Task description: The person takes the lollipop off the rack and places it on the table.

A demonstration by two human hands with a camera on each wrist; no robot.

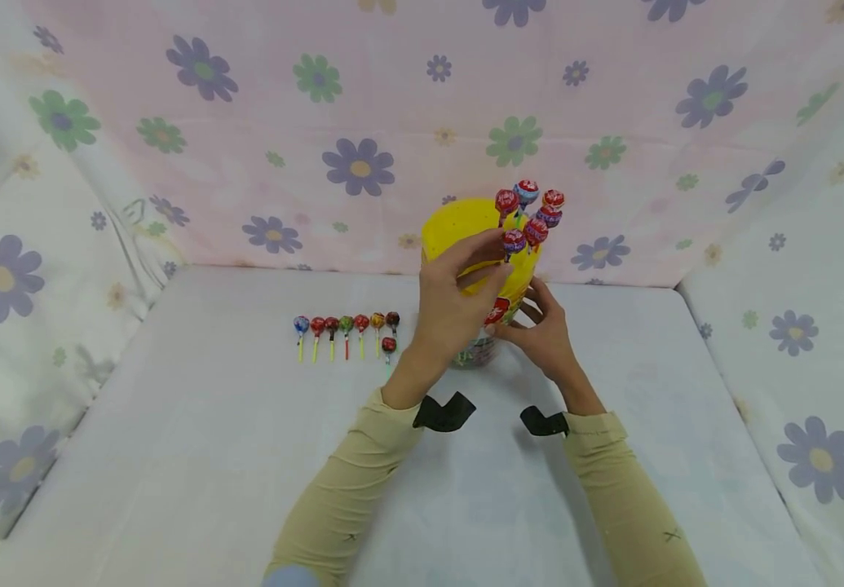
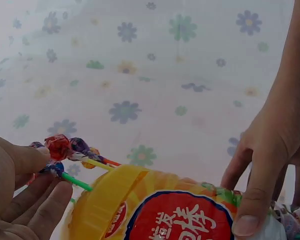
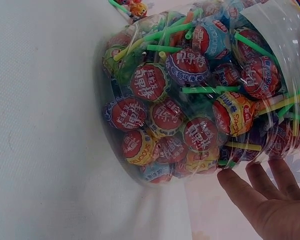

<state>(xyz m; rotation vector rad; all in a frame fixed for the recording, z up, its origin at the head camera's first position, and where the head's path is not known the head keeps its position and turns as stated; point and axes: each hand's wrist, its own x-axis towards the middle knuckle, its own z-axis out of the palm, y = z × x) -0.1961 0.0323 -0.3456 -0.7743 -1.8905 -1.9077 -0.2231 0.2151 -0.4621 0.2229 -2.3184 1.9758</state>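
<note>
A clear plastic jar [image 3: 115, 145] full of wrapped lollipops stands on the table, slightly tilted, with a yellow lid [image 1: 451, 227] and a red and yellow label [image 2: 170, 217]. Several lollipops [image 1: 536, 231] stick out from the lid on coloured sticks. My left hand [image 1: 451, 306] is at the lid's near side, its thumb and fingers pinching a lollipop with a blue wrapper and green stick [image 2: 54, 168]. Lower down, my right hand [image 1: 545, 338] grips the jar's side, thumb in front and fingers behind. The left palm hides part of the jar in the head view.
Left of the jar, several lollipops [image 1: 346, 324] lie in a row on the white table [image 1: 194, 456], sticks toward me. One more lollipop [image 1: 389, 346] lies just below the row's right end. A flowered cloth [image 1: 260, 155] hangs behind and at both sides.
</note>
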